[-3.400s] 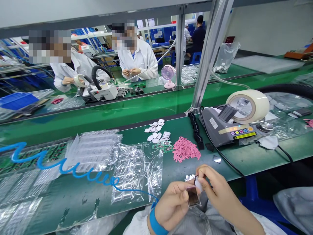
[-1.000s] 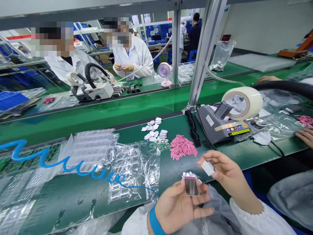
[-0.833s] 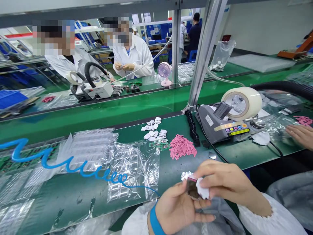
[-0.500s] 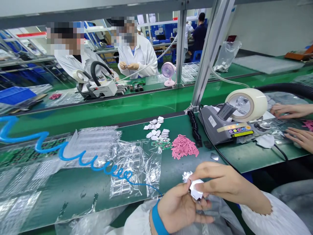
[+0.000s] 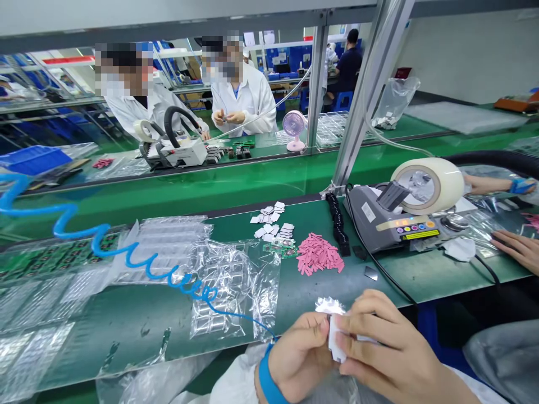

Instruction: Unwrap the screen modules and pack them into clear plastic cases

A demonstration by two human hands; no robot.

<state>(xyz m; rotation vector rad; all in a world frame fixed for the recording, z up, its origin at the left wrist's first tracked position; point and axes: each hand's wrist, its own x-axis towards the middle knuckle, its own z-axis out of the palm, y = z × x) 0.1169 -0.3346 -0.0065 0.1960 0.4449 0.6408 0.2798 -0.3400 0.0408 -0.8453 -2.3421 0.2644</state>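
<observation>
At the bench's near edge, my left hand (image 5: 301,350) and my right hand (image 5: 385,342) meet around a small flat white piece (image 5: 336,339). Left thumb and fingers grip its left side, while the right fingers press on its face and right edge. Its exact kind does not show. Just beyond the fingers lies a crumpled, shiny whitish bit (image 5: 329,306). A blue wrist strap (image 5: 272,376) circles my left wrist, joined to a coiled blue cord (image 5: 160,275). Farther up the bench are a pile of pink strips (image 5: 319,254) and stacks of white pieces (image 5: 269,221).
A grey tape dispenser (image 5: 379,224) with a large tape roll (image 5: 432,185) stands right. Clear plastic trays (image 5: 221,286) and green circuit boards (image 5: 54,261) lie left. Another person's hand (image 5: 517,249) rests at far right. Two white-coated people work opposite beside a pink fan (image 5: 295,130).
The white piece has been turned more upright, and my right hand has come lower and closer around it. At far right, the other person's hands have shifted. The view has moved slightly.
</observation>
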